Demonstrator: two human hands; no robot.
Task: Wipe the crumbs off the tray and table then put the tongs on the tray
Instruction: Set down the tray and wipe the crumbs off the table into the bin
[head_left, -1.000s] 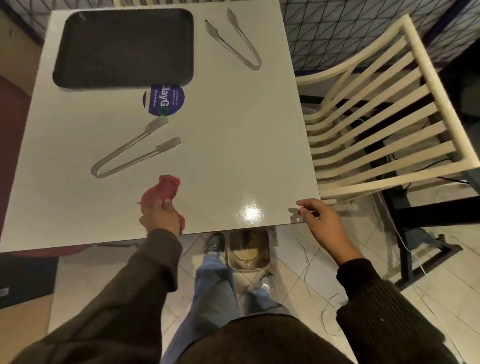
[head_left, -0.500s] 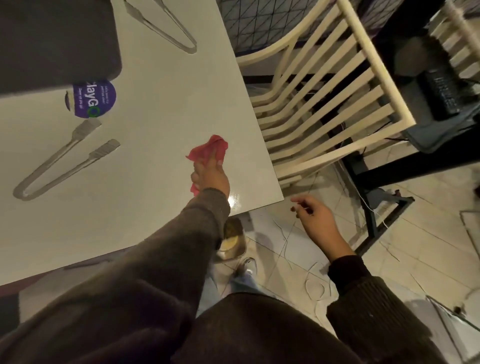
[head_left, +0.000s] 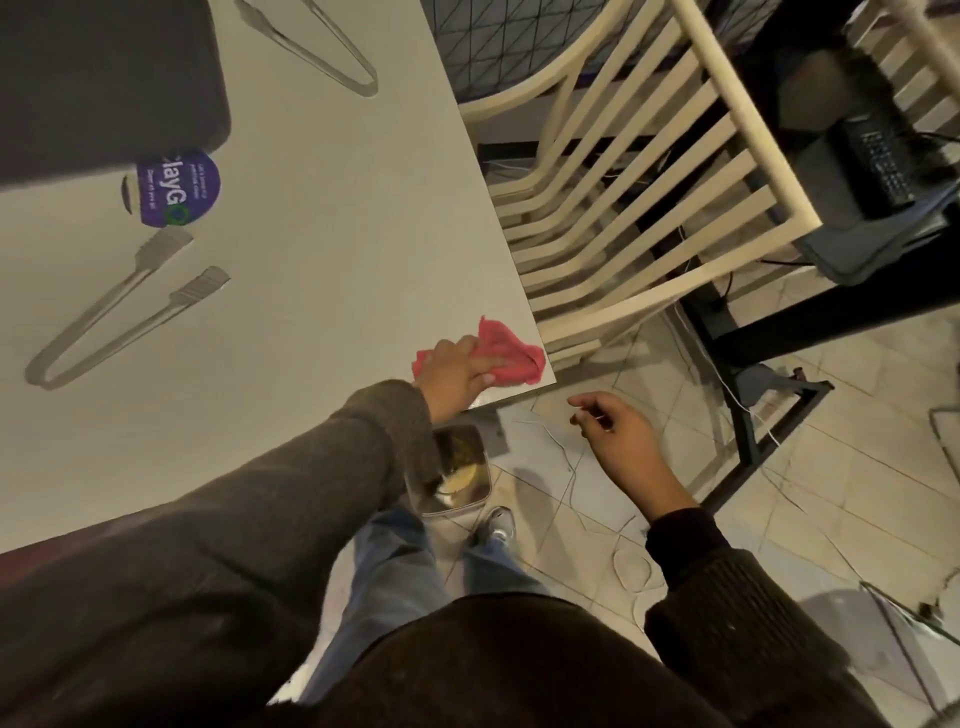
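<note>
**Tongs (head_left: 119, 317) lying on the surface (head_left: 337, 234), off the tray (head_left: 104, 78)**

They are resting open just below a purple sticker (head_left: 179, 189) that is peeking out from under the dark tray's edge. A second pair of tongs (head_left: 332, 57) is lying just right of the tray. The left grip (head_left: 457, 371) is clutching a red cloth (head_left: 511, 353) and pressing it onto the surface's near right corner. The right grip (head_left: 618, 441) is hovering off the edge beside that corner, fingers loosely curled, holding nothing. A pale slatted chair (head_left: 649, 171) is standing alongside.

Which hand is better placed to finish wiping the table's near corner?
Left. The left hand grips the cloth on the table at that corner; the right hand hangs empty off the edge.
</note>
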